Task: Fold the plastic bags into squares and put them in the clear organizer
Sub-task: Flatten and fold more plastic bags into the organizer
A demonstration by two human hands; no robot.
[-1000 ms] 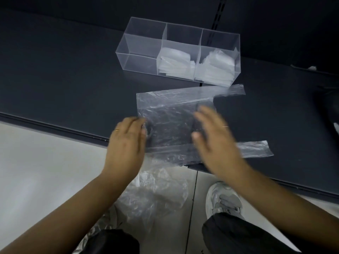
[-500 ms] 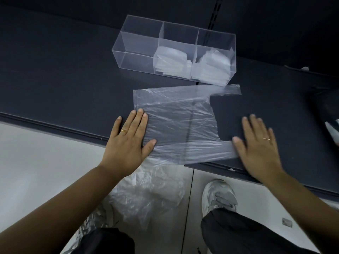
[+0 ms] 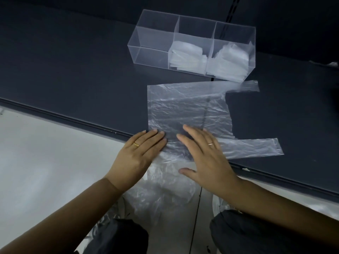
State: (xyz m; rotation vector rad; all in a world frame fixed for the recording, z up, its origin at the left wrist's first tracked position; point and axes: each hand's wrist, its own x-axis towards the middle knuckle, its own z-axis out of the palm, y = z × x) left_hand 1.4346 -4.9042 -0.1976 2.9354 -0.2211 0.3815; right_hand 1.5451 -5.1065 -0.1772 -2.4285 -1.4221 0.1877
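While both hands press flat with straight fingers, close together but not touching, the left hand (image 3: 141, 154) pins the near left corner of the plastic bag (image 3: 187, 110) and the right hand (image 3: 207, 158) pins its near edge. Below the wrists, a heap of loose bags (image 3: 165, 189) sits under the shelf (image 3: 73, 70) edge; it could snag or drag the near edge once folding begins. The film looks thin and slick, so lifting either palm may let the sheet slide or wrinkle, skewing the fold. Right of the right hand lies the near handle strip (image 3: 256, 147), which could flop out of line. Beyond the fingertips, the far handle strip (image 3: 245, 87) lies by the clear organizer (image 3: 192, 44); contact cannot be told. Only the spread bag lies between hands and organizer. Folded bags (image 3: 185, 55) fill its middle and right compartments; the left shows none.
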